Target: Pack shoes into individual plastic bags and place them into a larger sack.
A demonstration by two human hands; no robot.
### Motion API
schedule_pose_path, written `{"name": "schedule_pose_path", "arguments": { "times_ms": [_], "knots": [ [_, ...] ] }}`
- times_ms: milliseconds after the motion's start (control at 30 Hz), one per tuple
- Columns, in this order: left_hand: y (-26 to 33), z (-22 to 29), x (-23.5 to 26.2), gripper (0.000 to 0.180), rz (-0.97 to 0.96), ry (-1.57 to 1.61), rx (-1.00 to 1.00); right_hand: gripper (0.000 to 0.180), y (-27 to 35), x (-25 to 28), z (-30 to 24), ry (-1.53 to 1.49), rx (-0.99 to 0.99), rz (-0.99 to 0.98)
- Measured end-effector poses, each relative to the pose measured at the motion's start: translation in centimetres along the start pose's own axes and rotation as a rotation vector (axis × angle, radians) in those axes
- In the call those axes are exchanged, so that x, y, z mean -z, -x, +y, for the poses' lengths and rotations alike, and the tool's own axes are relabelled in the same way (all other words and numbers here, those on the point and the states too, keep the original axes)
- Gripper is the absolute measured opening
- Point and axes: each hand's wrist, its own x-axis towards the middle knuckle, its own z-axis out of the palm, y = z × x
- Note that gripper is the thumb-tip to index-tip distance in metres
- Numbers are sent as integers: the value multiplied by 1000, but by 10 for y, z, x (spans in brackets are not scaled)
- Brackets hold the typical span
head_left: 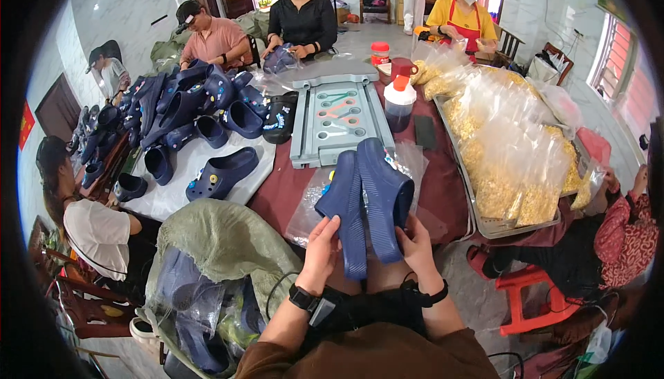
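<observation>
maroon table, marble walls, grey floor

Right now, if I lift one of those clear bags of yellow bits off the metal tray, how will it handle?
Probably floppy: the clear bags sag and crinkle. Likely slippery, since the plastic shines. The loose fill may shift when lifted off the tray.

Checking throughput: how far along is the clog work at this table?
Done, it seems: decorated navy clogs piled on the white sheet, one lying apart. In hand: left hand and right hand hold a pair of navy clogs soles up, over a clear plastic bag. Left: a green sack with more bagged clogs beside the person. No counts can be read.
</observation>
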Motion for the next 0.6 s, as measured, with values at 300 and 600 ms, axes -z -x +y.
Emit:
{"name": "schedule_pose_path", "arguments": {
  "times_ms": [300,600],
  "knots": [
    [-15,-15,8,15,-15,-41,82,52,5,0,-26,791,141,26],
    [-2,-16,-17,17,-52,-245,63,76,8,3,-45,193,18,-83]
  ]
}}
